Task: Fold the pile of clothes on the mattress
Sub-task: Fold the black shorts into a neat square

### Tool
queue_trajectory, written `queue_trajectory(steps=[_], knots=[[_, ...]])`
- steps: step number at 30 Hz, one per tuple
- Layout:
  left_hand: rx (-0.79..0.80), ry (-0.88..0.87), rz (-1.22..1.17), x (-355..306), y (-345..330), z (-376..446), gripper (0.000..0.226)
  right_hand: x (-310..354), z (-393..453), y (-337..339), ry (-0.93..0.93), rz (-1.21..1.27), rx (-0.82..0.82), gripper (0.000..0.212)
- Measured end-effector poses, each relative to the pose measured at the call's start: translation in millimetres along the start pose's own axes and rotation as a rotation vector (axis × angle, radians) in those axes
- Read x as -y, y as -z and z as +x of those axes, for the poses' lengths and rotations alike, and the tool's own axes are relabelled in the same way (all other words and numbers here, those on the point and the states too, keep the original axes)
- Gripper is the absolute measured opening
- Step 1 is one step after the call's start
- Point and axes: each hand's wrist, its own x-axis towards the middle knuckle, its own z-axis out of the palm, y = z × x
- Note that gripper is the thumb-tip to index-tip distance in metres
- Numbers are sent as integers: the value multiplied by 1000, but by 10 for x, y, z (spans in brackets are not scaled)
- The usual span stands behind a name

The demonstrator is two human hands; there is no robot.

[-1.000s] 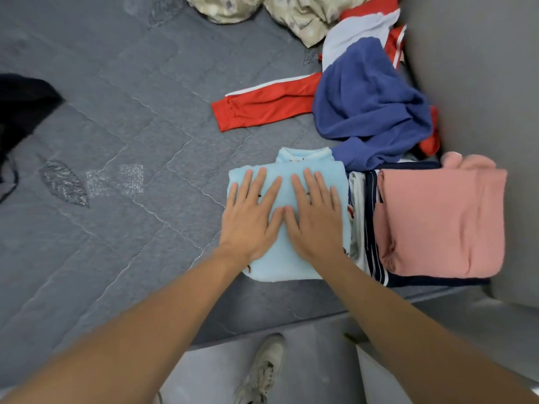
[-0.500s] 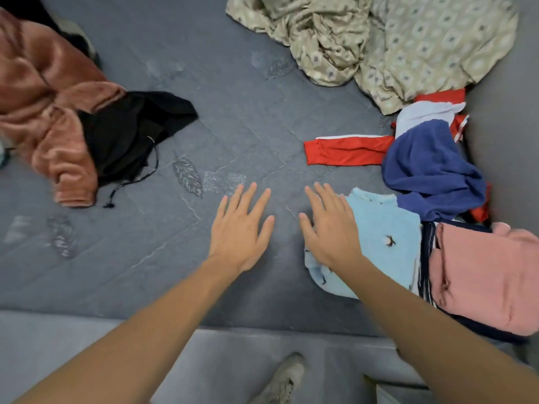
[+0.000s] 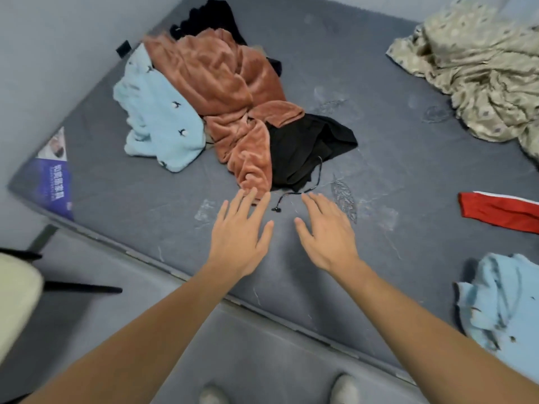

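Note:
A loose pile lies on the grey mattress [image 3: 145, 199]: a rust-brown fleece garment [image 3: 230, 91], a light blue fleece piece [image 3: 157, 118] at its left and a black garment [image 3: 303, 147] with a drawstring at its right. My left hand [image 3: 242, 231] hovers with fingers spread, its fingertips just short of the brown fleece's near end. My right hand [image 3: 326, 228] is also spread, beside the black drawstring's tip. Both hands hold nothing. The folded light blue garment [image 3: 501, 301] lies at the right edge.
A crumpled beige patterned sheet [image 3: 481, 71] fills the far right corner. A red sleeve with a white stripe [image 3: 501, 211] pokes in from the right. A printed label [image 3: 55, 179] marks the mattress's left corner. A chair [image 3: 17, 295] stands at the left, my shoes [image 3: 344, 389] below.
Both hands have left the folded light blue garment and swung left toward the unfolded pile. The view has turned left, so the pile is now central.

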Motion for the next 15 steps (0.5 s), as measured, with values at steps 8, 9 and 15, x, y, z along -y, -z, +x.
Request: queue_trajectory(steps=[8, 9, 15], knots=[[22, 78, -46, 848, 148, 346, 66, 673, 793, -340, 41, 22, 50, 64], [27, 78, -47, 905, 127, 432, 66, 667, 911, -385, 39, 16, 61, 65], [71, 21, -26, 1110, -65, 1210, 64, 364, 1733, -543, -84, 43, 147, 71]])
